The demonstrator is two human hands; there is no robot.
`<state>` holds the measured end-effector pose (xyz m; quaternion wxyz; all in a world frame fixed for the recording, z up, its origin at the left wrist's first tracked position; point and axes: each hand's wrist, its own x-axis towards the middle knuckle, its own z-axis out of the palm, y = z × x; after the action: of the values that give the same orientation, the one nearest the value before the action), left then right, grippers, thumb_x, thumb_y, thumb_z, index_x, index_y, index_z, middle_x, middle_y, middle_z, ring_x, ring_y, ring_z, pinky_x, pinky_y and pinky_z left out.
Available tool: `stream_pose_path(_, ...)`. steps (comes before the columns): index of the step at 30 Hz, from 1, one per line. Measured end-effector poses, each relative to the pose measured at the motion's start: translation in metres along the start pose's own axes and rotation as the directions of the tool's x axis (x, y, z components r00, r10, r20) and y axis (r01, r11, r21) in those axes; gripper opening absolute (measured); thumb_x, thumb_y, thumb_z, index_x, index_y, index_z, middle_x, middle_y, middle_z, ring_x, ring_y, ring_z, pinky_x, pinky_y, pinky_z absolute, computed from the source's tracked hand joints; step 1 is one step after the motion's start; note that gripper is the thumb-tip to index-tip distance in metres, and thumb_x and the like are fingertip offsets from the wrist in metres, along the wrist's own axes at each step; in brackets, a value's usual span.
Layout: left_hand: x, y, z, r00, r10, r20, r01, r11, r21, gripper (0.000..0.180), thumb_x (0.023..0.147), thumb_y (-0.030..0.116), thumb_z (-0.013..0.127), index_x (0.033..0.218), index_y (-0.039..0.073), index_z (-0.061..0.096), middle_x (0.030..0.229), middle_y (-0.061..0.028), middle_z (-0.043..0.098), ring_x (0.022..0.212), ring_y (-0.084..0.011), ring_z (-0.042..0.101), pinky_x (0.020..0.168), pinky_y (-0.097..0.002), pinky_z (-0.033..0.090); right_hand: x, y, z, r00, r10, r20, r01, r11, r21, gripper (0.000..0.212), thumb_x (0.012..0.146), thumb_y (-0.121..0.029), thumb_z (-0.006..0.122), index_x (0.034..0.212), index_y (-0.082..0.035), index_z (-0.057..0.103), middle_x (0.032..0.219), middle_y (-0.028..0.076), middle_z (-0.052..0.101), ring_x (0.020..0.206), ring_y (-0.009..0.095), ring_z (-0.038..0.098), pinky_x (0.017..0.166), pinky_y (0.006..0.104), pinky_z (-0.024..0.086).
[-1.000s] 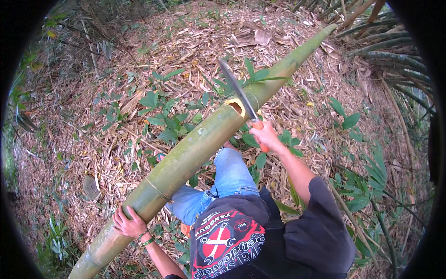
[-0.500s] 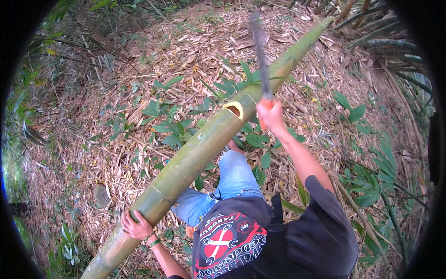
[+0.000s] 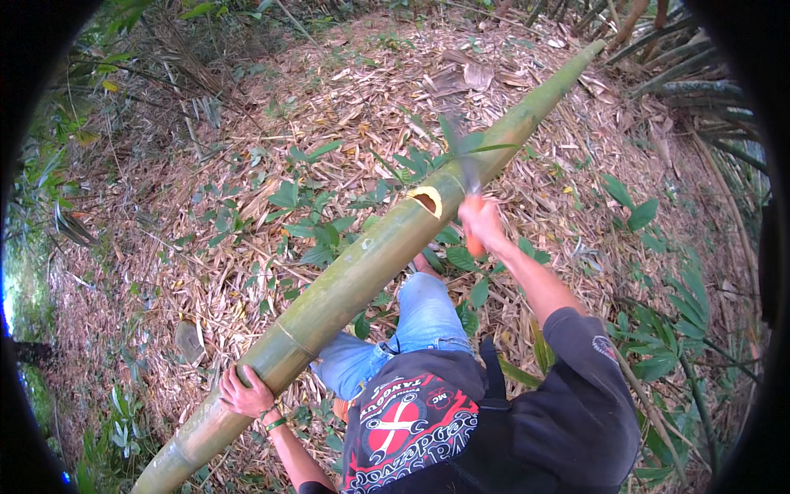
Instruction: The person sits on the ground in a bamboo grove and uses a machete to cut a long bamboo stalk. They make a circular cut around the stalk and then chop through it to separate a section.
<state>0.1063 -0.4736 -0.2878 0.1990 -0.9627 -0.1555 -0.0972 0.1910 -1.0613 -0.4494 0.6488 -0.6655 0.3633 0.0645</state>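
A long, thick green bamboo culm (image 3: pixel 333 286) slants from the lower left to the upper right in front of me. A hole with a pale yellow cut rim (image 3: pixel 437 204) opens in its upper side, past the middle. My right hand (image 3: pixel 485 221) is closed round the orange handle of a machete (image 3: pixel 470 169), just right of that hole. The dark blade is smeared by motion and appears across the culm; whether it touches cannot be told. My left hand (image 3: pixel 247 393) lies on the culm's lower part, fingers spread over its top, a green band at the wrist.
Dry bamboo leaves (image 3: pixel 206 272) cover the ground. Green leafy seedlings (image 3: pixel 317 226) grow under and beside the culm. Standing bamboo stems (image 3: pixel 699 86) crowd the upper right. My jeans-clad legs (image 3: pixel 428 309) are close below the culm, and leafy plants (image 3: pixel 658 329) stand at right.
The machete has tipped from nearly upright and pointing away to lower over the culm, its blade now blurred. My left hand stays on the bamboo. The whole view has shifted slightly.
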Motion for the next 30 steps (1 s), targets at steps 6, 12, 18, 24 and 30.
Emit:
stream_pose_path(6, -0.001, -0.005, -0.003, 1.0, 0.026, 0.005, -0.026, 0.999, -0.027, 0.039, 0.096, 0.046, 0.057, 0.121, 0.018, 0.067, 0.128, -0.0003, 0.064, 0.129, -0.0243, 0.051, 0.112, -0.0605, 0.023, 0.006, -0.053, -0.026, 0.911, 0.303, 0.28, -0.23, 0.936, -0.266, 0.013, 0.079, -0.011, 0.069, 0.081, -0.005, 0.058, 0.059, 0.002, 0.054, 0.044, 0.013, 0.051, 0.04, 0.0298, 0.042)
stream_pose_path(12, 0.001, 0.005, -0.005, 1.0, 0.023, 0.015, -0.023, 0.999, -0.042, 0.039, 0.095, 0.044, 0.057, 0.12, 0.015, 0.067, 0.129, -0.0029, 0.064, 0.128, -0.0258, 0.052, 0.112, -0.061, 0.024, 0.015, -0.04, 0.008, 0.983, -0.157, -0.093, 0.164, 0.984, 0.072, 0.016, 0.085, -0.014, 0.064, 0.074, -0.004, 0.059, 0.057, 0.003, 0.057, 0.044, 0.013, 0.053, 0.042, 0.0311, 0.042)
stream_pose_path(18, -0.005, -0.002, -0.001, 1.0, 0.003, -0.005, -0.003, 0.999, -0.034, 0.041, 0.096, 0.047, 0.056, 0.119, 0.015, 0.067, 0.127, -0.0028, 0.064, 0.127, -0.0259, 0.052, 0.113, -0.0613, 0.025, 0.018, -0.022, -0.034, 0.764, 0.472, 0.44, -0.421, 0.881, -0.215, 0.009, 0.08, -0.011, 0.066, 0.076, -0.008, 0.059, 0.055, 0.001, 0.05, 0.043, 0.014, 0.05, 0.04, 0.032, 0.041)
stream_pose_path(24, 0.0, 0.004, -0.005, 1.0, 0.018, -0.008, -0.018, 0.997, -0.072, 0.041, 0.095, 0.047, 0.057, 0.12, 0.016, 0.067, 0.127, -0.0032, 0.064, 0.128, -0.0257, 0.052, 0.113, -0.0614, 0.024, 0.02, -0.068, -0.007, 0.996, -0.082, 0.017, 0.078, 0.982, 0.171, 0.012, 0.081, -0.012, 0.065, 0.074, -0.006, 0.056, 0.052, 0.001, 0.051, 0.042, 0.012, 0.049, 0.04, 0.031, 0.039)
stream_pose_path(30, -0.005, 0.0, -0.002, 0.999, -0.031, 0.009, 0.031, 0.997, -0.069, 0.044, 0.093, 0.05, 0.058, 0.12, 0.016, 0.068, 0.129, -0.0033, 0.063, 0.128, -0.0262, 0.052, 0.113, -0.0607, 0.024, 0.005, -0.014, -0.028, 0.569, 0.623, 0.537, -0.637, 0.746, -0.191, 0.009, 0.082, -0.007, 0.062, 0.076, -0.008, 0.055, 0.051, 0.0, 0.049, 0.04, 0.012, 0.048, 0.039, 0.0299, 0.042)
